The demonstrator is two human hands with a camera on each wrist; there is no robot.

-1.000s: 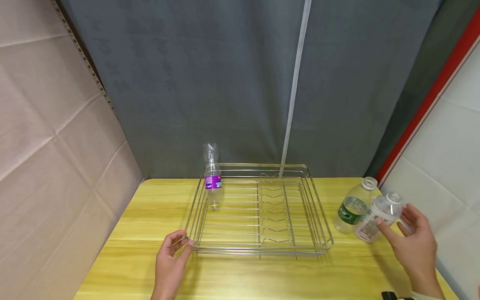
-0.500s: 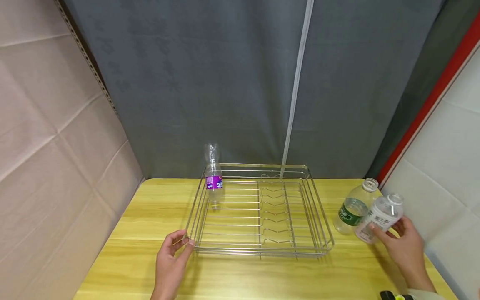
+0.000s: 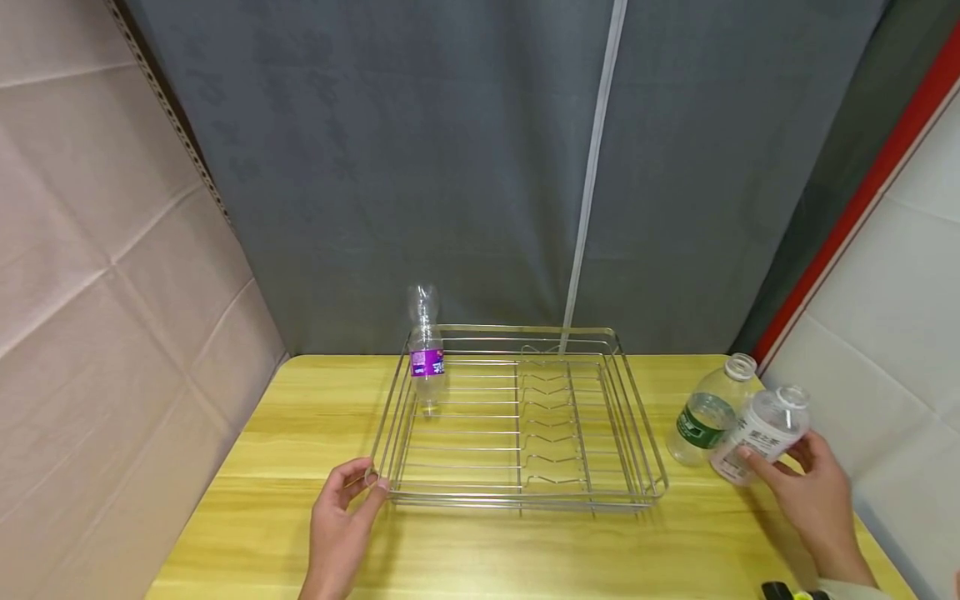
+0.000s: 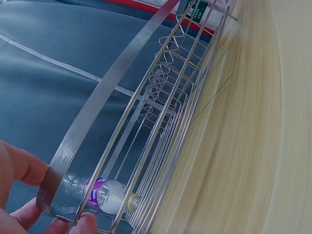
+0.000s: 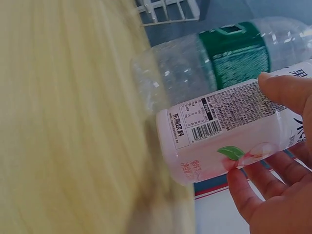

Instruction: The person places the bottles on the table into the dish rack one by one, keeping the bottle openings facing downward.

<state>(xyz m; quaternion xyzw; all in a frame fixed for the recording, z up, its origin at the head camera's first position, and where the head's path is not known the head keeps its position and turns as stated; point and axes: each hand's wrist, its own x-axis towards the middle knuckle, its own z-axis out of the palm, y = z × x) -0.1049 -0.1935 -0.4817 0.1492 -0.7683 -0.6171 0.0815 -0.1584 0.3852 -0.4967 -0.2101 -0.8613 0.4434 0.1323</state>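
Note:
My left hand [image 3: 343, 521] grips the front left corner of a metal wire dish rack [image 3: 517, 500], thumb and fingers on its rim. Inside the rack, at the back left, a clear plastic bottle with a purple label [image 3: 427, 363] stands upside down, leaning on the rim. My right hand [image 3: 813, 500] holds a clear plastic bottle with a pale pink-white label [image 5: 229, 122], thumb on one side and fingers on the other. Just left of it stands a clear bottle with a green label [image 3: 701, 425]; the right wrist view shows the two close together.
The wooden table [image 3: 510, 558] runs along the rack's front and sides. A dark grey curtain [image 3: 450, 167] hangs behind it, a pale cloth wall [image 3: 112, 333] rises at left, and a white panel [image 3: 900, 350] at right. A small black and yellow object [image 3: 787, 592] shows at the bottom edge.
My right hand has moved inward and its fingers have closed round the pink-white bottle. The left hand and the rack have stayed in place.

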